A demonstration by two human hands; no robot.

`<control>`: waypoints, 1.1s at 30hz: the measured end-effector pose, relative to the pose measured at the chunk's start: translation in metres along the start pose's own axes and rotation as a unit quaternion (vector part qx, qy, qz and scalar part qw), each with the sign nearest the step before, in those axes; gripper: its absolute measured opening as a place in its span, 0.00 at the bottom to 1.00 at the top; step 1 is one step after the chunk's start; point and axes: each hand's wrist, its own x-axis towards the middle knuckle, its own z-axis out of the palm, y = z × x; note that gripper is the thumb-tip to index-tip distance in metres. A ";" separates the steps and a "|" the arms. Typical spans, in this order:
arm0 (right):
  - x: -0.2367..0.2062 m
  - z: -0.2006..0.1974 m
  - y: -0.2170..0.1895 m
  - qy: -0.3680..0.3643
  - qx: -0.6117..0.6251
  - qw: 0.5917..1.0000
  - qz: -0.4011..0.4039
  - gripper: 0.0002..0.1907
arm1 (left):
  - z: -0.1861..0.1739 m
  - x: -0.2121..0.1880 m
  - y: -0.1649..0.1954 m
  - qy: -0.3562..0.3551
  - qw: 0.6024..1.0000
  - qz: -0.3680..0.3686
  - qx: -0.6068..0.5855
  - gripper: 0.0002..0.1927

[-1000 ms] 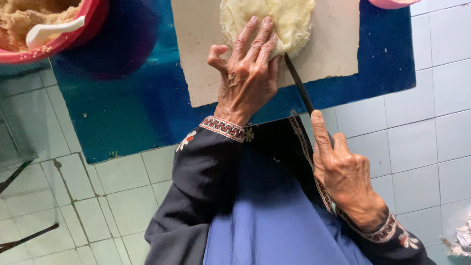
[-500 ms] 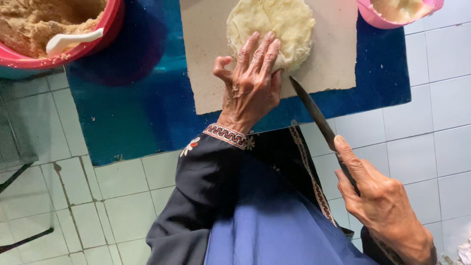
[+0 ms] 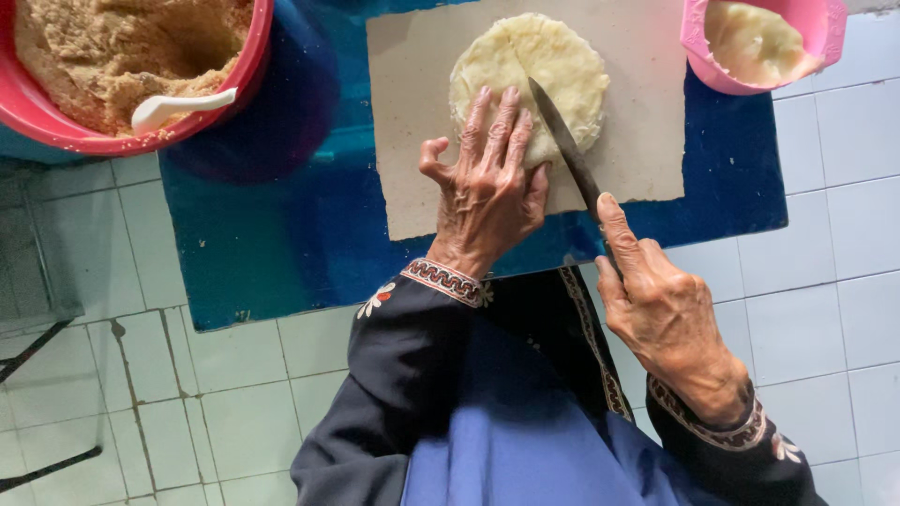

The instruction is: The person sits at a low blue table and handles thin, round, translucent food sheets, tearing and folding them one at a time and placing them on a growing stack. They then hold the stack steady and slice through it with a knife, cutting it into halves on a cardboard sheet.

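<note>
My left hand (image 3: 487,192) lay flat, fingers spread, on the near half of the round dough cake (image 3: 530,80), pinning it to the grey board (image 3: 647,159). My right hand (image 3: 661,314) was closed around the handle of the knife (image 3: 567,150), forefinger stretched along its back. A moment earlier that knife had hung off the board's near edge, its blade over the blue mat (image 3: 281,244). Now I had brought it up, and the blade lay slantwise across the right side of the cake, just beside my left fingertips, the tip well in from the rim. I judged that cutting was about to start, with no cut line visible yet. The cake sat toward the board's far edge. Beyond the mat's far left corner stood the red bowl (image 3: 246,70) of crumbly filling with a white spoon (image 3: 173,108). At the far right corner stood the pink tub (image 3: 698,56) holding more pale dough.
</note>
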 end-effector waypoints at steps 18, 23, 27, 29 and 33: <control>0.031 0.003 -0.012 -0.068 -0.132 0.989 0.022 0.41 | 0.000 0.000 0.001 -0.004 1.000 0.001 0.005 0.26; 0.026 -0.007 -0.012 -0.112 -0.149 0.982 0.025 0.43 | 0.004 -0.001 0.000 -0.005 1.000 0.000 0.012 0.25; 0.027 -0.004 -0.013 -0.110 -0.149 0.982 0.025 0.43 | 0.004 -0.001 0.000 -0.023 1.000 -0.006 0.009 0.26; 0.028 -0.003 -0.014 -0.104 -0.160 0.981 0.024 0.44 | 0.003 -0.001 0.001 -0.015 1.000 -0.007 0.006 0.27; 0.022 -0.010 -0.015 -0.108 -0.149 0.983 0.018 0.43 | 0.003 0.000 0.002 -0.013 1.000 -0.010 0.009 0.27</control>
